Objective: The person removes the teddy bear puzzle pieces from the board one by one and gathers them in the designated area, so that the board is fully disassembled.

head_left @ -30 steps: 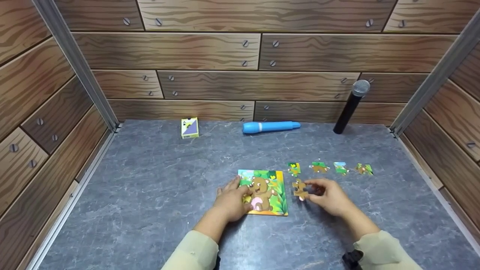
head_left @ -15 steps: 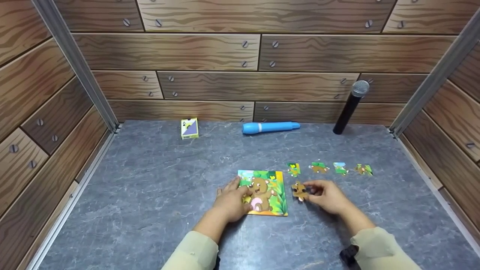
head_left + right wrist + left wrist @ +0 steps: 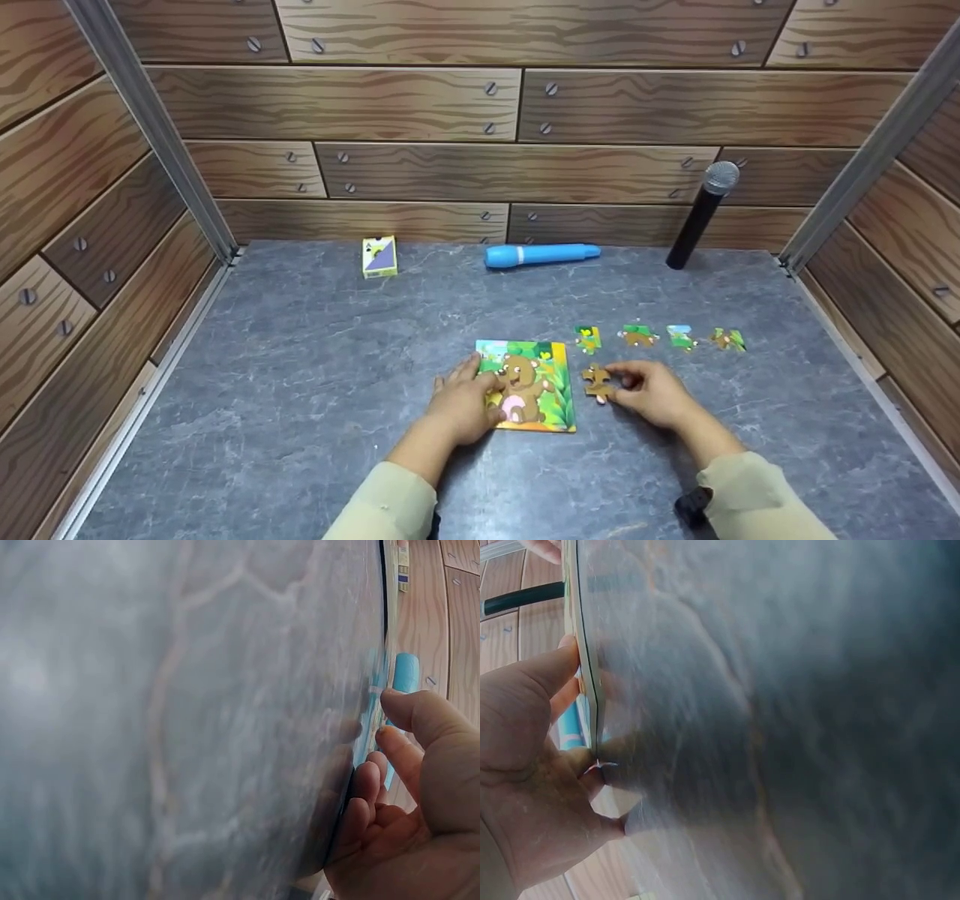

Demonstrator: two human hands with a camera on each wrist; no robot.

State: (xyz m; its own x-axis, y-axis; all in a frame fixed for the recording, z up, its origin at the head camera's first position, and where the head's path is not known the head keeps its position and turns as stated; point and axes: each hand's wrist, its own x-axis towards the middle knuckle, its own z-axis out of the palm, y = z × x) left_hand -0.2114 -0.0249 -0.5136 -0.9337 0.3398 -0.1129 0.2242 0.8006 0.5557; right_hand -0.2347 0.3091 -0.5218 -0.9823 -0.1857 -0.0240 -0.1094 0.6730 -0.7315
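The left hand [image 3: 463,401] rests with relaxed fingers on the bear puzzle board [image 3: 534,384] mid-bench [image 3: 300,360]; the right hand [image 3: 651,391] pinches a brown puzzle piece [image 3: 598,381] just beside the board's right edge.

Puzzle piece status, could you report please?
Right hand pinches brown puzzle piece beside bear puzzle board. Left hand rests on board. Nothing between them.

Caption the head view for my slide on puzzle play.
Left hand steadies the square bear jigsaw board; right hand pinches a brown jigsaw piece beside it.
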